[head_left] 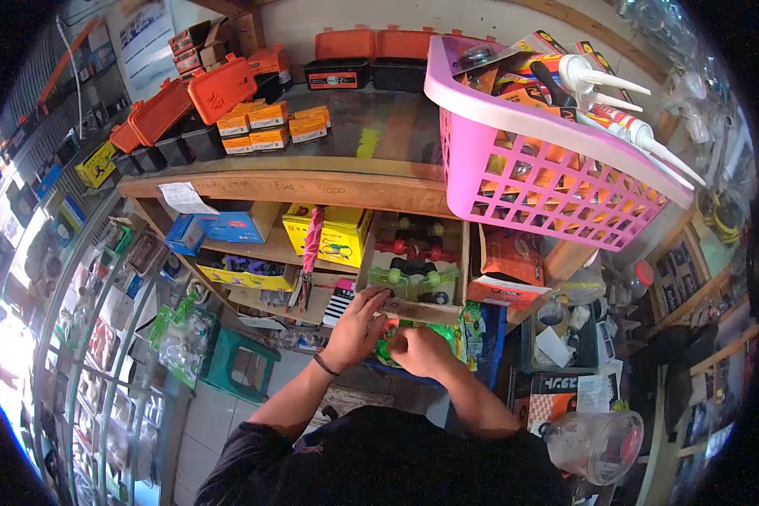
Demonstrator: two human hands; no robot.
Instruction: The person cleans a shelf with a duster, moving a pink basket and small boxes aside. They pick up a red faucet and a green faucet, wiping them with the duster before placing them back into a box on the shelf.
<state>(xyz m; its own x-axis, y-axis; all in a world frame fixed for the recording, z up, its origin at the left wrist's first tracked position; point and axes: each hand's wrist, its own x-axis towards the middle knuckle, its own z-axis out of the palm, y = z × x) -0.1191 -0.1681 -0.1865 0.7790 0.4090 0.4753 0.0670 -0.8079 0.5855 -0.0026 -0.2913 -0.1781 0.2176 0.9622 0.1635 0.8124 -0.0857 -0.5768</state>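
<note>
My left hand [358,331] reaches to the front left corner of an open cardboard box [413,310], fingers stretched out and its fingertips at the box's edge. Inside the box lie clear green plastic parts [438,278], red parts [430,252] and pale yellow ones farther back, with dark middles. My right hand [423,351] is just below the box front, its fingers curled closed over shiny green packaging [447,335]. What those fingers hold, if anything, is hidden. A black and white striped box [340,301] stands left of my left hand.
A pink basket [548,169] full of tubes and packets stands on the shelf top at right. Small orange boxes [268,115] and orange-lidded cases [339,59] sit at left. Below are a yellow box [333,232], a red box [508,261] and a green stool [240,363].
</note>
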